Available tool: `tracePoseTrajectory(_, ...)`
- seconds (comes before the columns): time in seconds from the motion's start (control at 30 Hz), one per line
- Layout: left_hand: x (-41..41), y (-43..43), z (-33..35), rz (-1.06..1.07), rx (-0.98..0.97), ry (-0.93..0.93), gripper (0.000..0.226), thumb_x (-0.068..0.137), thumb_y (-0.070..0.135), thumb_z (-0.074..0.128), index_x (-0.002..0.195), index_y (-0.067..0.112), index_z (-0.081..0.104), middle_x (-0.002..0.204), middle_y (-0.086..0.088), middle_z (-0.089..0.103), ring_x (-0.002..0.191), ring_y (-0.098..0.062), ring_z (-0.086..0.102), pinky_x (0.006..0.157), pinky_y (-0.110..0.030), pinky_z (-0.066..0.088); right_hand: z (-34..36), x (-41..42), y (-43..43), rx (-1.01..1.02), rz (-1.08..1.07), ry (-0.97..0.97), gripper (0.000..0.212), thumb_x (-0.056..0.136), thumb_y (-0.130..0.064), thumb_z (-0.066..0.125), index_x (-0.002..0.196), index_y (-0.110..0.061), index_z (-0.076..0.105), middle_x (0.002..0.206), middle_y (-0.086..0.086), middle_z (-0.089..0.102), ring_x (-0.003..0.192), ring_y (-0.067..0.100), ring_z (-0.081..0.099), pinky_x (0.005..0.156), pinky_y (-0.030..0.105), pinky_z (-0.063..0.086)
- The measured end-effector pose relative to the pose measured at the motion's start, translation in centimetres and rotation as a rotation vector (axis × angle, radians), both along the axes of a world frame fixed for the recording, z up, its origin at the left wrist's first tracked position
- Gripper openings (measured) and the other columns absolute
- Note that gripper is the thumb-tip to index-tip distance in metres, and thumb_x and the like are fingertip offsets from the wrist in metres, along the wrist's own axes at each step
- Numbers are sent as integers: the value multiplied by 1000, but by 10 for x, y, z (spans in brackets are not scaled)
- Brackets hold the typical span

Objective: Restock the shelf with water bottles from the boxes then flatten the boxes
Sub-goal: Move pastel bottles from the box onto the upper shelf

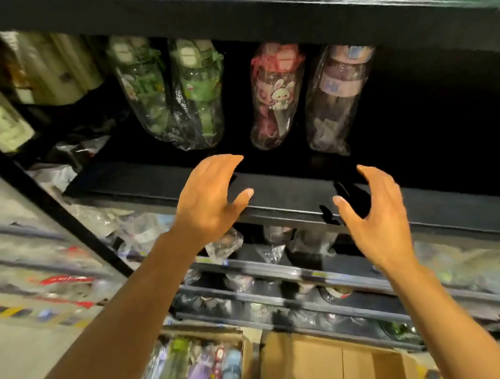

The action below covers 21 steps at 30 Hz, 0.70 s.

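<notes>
Several plastic-wrapped water bottles stand on the dark shelf point(286, 187): two green ones point(196, 97), a pink one with a rabbit picture point(276, 96) and a purple one point(336, 96). My left hand point(212, 199) and my right hand point(379, 215) hover in front of the shelf's front edge, just below the bottles, fingers relaxed and holding nothing. At the bottom, an open cardboard box point(245, 361) holds several wrapped bottles point(193, 366). Beside it lies another cardboard box point(336, 360), whose inside I cannot see.
Lower shelves point(275, 274) hold more wrapped bottles. A black upright post point(61, 214) runs down the left side. Boxed goods point(46, 72) stand at the far left of the shelf. An upper shelf board point(235, 15) hangs over the bottles.
</notes>
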<state>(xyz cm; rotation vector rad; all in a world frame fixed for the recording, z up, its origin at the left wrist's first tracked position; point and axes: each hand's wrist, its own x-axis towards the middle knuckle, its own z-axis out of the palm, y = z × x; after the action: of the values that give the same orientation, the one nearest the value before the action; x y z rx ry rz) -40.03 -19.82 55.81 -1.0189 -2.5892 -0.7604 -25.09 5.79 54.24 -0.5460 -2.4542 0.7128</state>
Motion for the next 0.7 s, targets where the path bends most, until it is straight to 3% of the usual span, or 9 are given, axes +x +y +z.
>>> tracePoseTrajectory(0.13,74,-83,-14,-2,-3,19,54,96,35,64,142,7,54,138,-14,59,130,-35,52,110,-47,45,-13,75,-67,75,147,-93,63,95,-41,63,147,-8,47,148,13,50,139,32,42,115,43,36)
tracePoseTrajectory(0.3,157,-202,-47,106,-67,-122,58,100,46,53,146,10,53,143,-11,56,131,-34,52,109,-45,44,-47,161,-165,-18,146,-260,65,93,-38,65,149,-9,47,151,13,50,142,33,43,117,52,38)
tracePoseTrajectory(0.43,200,-292,-87,153,-76,-227,63,104,55,41,145,10,55,142,-12,59,129,-35,55,108,-47,48,-85,222,-252,-84,101,-424,62,98,-46,60,150,-15,44,150,10,49,137,29,43,109,52,44)
tracePoseTrajectory(0.53,216,-344,-114,172,-83,-344,61,100,52,48,145,10,54,142,-11,59,128,-31,55,104,-45,51,-114,253,-315,-125,68,-524,72,96,-60,48,150,-13,45,153,12,48,138,32,45,110,52,45)
tracePoseTrajectory(0.63,226,-379,-145,155,-107,-429,59,96,46,55,142,9,55,138,-11,61,124,-32,58,101,-43,53,-145,265,-363,-184,15,-614,69,96,-56,56,151,-15,44,153,11,49,138,34,48,112,51,46)
tracePoseTrajectory(0.7,232,-393,-167,160,-106,-504,59,94,48,57,141,11,57,136,-8,63,122,-29,60,101,-41,54,-165,261,-390,-207,-15,-658,71,94,-55,62,152,-20,43,156,8,47,140,31,46,114,45,40)
